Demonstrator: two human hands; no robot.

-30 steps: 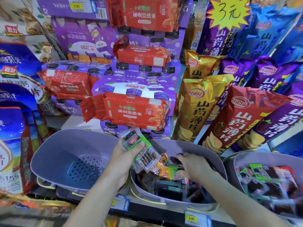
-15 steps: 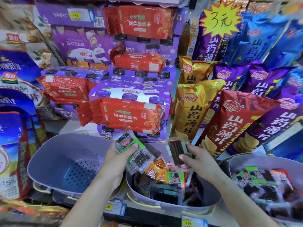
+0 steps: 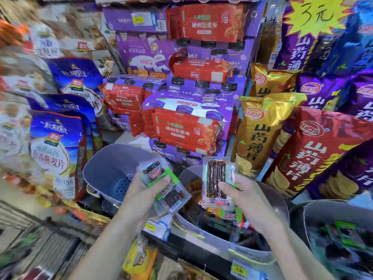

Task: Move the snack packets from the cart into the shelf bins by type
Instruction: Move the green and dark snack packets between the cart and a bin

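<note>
The left hand [image 3: 141, 191] grips a stack of green-labelled packets [image 3: 164, 183] above the near rims, between the left bin [image 3: 107, 170] and the middle bin [image 3: 214, 241]. The right hand [image 3: 249, 197] pinches a dark-strip packet [image 3: 215, 178] — upright — over the middle bin.

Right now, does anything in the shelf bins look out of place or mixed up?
Yes. The middle bin holds mixed types: an orange packet and a green-labelled packet lie among dark packets, though each bin should hold one type. Nothing looks spilled or torn.
</note>
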